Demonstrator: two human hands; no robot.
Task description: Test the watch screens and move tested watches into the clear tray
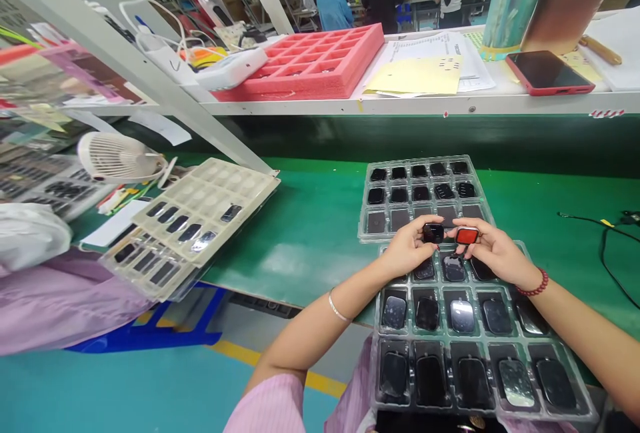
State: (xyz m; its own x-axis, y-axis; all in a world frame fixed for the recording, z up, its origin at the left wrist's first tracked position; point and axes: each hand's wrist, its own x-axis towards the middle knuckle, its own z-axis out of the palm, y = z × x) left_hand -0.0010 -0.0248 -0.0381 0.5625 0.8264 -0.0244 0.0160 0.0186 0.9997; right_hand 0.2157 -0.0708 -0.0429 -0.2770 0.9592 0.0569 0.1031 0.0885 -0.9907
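My left hand (407, 245) pinches a small square watch body with a dark screen (433, 233). Close beside it, my right hand (493, 252) grips another watch body, whose screen glows red-orange (467, 236). Both hands are over the far end of a clear plastic tray (470, 338), which hangs partly over the table's near edge. Dark watch bodies (497, 316) lie in its compartments, some half covered by my hands. Just beyond, a second clear tray (364, 216) lies flat, with watch bodies (421, 193) in its far rows.
Cream trays with dark pieces (210, 183) jut over the table edge at left, near a white fan (117, 155) and another person's pink sleeve (75, 303). A shelf (320, 108) above bears a red foam tray (320, 83) and a phone (549, 73). A black cable (604, 253) lies at right.
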